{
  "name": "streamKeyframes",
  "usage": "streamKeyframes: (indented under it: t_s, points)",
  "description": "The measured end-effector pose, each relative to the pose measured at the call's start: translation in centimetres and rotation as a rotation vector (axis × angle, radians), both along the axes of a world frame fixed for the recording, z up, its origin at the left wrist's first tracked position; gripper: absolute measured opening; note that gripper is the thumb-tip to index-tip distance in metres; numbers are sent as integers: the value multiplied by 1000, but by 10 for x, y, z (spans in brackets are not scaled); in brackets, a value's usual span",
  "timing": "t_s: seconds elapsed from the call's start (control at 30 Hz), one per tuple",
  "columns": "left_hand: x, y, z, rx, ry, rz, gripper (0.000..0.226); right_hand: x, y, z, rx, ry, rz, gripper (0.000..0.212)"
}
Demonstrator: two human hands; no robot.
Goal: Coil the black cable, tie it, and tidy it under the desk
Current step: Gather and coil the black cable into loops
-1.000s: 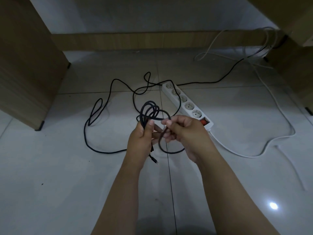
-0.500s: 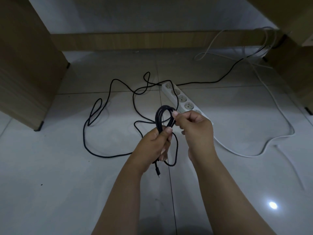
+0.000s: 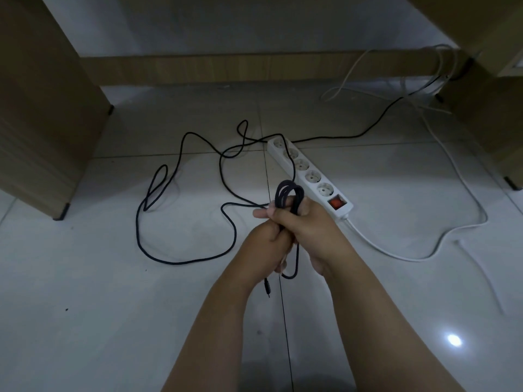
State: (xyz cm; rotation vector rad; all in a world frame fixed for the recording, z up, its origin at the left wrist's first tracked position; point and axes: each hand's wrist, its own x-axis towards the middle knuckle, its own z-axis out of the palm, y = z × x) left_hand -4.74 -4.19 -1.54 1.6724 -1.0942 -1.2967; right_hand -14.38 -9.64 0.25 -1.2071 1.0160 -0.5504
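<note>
The floor and the white power strip look the same as half a second before, and most of the cable still lies loose on the tiles. My right hand has moved over my left hand; both now clench the coil together. The plug hangs below my left hand.

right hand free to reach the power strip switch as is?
Probably not yet. The right hand is closed around the black cable coil together with the left hand. The red switch on the power strip lies just beyond it, uncovered, so the path looks clear once it lets go.
</note>
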Motion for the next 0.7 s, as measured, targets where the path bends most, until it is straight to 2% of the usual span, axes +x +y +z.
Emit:
streamKeyframes:
  t_s: [0.13, 0.37, 0.53, 0.63, 0.7]
  points:
    - [-1, 4, -3, -33, -103, 21, 19, -2, 3, -9, 66, -3, 36, 25]
    - [4, 13, -3, -24, -37, -21, 16, 6, 6, 1, 86, 2, 13, 34]
    - [16, 24, 0, 1, 70, 7, 35, 16, 11, 4, 153, -162, -152, 25]
    - [26, 29, 4, 50, -33, -58, 61, 21, 14, -1, 148, -200, -253, 24]
    - [34, 32, 7, 83, -119, -100, 70, 19, 14, -3, 127, -227, -314, 22]
